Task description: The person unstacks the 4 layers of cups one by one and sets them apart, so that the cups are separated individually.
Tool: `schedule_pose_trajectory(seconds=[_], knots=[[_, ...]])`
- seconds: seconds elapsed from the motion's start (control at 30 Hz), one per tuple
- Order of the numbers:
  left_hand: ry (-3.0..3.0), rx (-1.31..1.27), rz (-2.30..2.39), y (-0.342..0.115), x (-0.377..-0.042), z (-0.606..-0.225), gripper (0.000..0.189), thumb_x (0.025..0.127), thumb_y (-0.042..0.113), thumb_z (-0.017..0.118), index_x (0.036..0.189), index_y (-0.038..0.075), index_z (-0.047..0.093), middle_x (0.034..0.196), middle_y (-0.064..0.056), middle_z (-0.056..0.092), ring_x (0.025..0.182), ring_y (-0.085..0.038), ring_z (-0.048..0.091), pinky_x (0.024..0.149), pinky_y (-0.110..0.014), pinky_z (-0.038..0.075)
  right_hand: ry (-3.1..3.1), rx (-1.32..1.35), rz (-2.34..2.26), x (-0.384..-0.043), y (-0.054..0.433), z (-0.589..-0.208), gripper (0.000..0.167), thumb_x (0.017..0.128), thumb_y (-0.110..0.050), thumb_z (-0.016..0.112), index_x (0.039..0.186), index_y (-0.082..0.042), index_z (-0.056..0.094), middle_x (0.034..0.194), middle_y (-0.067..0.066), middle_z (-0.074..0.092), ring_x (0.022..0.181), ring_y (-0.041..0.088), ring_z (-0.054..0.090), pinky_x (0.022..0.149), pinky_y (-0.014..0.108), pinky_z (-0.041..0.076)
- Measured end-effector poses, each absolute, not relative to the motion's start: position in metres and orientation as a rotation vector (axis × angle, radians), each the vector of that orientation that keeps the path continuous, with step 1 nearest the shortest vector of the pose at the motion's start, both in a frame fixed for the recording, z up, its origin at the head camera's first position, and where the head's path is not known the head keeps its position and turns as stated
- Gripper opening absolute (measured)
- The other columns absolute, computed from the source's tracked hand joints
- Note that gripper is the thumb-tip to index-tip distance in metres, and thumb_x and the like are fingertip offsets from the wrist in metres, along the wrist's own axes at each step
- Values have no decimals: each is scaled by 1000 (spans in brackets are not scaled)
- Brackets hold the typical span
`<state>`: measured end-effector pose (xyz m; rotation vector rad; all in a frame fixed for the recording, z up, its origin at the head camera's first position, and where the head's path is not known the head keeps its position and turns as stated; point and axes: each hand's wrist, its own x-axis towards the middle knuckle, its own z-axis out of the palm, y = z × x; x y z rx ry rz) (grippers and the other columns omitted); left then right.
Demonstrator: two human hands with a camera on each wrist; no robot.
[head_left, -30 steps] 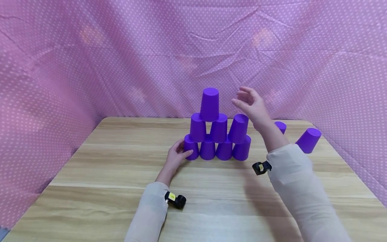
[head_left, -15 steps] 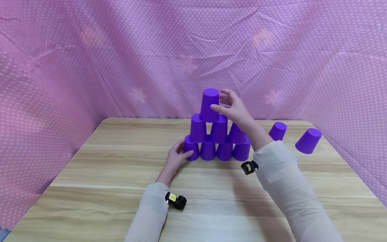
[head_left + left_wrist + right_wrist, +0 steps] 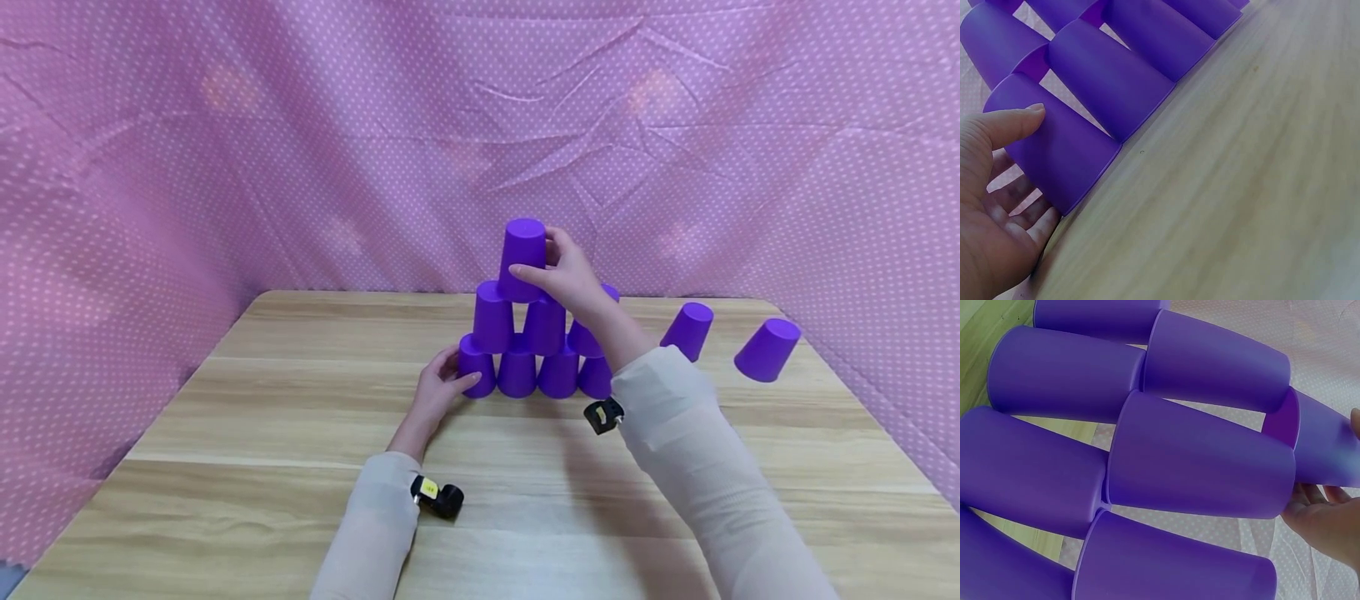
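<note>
Purple cups stand upside down in a pyramid on the table. In the head view my right hand (image 3: 573,279) holds the top cup (image 3: 522,250), thumb on its near side, fingers behind. That cup (image 3: 1325,440) spans two cups of the middle row in the right wrist view, its rim touching them. The middle row has a left cup (image 3: 492,318), a centre cup (image 3: 545,328) and a right cup (image 3: 582,340) partly behind my right arm. My left hand (image 3: 435,396) grips the leftmost bottom cup (image 3: 1063,150), thumb in front, fingers behind it. Several cups form the bottom row (image 3: 517,375).
Two more purple cups stand upside down to the right: a nearer one (image 3: 687,329), partly behind my right sleeve, and a farther one (image 3: 768,350). The wooden table (image 3: 262,450) is bounded by a pink dotted cloth (image 3: 375,150).
My right hand has moved left from beside the pyramid to the top cup and now holds it. The top cup has shifted barely. My left hand has stayed on its bottom cup.
</note>
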<state>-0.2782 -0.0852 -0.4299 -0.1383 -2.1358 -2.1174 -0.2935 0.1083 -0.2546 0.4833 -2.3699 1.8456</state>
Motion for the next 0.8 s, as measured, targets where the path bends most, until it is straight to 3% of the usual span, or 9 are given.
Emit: schedule_pose_trajectory(seconds=[0.8], knots=[[-2143,-137,-2136,-84,-274,-423,55,71,-3,66,122,-2,44,116,-21,47,109,-29,43,95,-33,34,-2282,507,1775,-281,136,-234,59,74,-7,66,125,-2,36,114,18,49,102,26,48,87,33,41]])
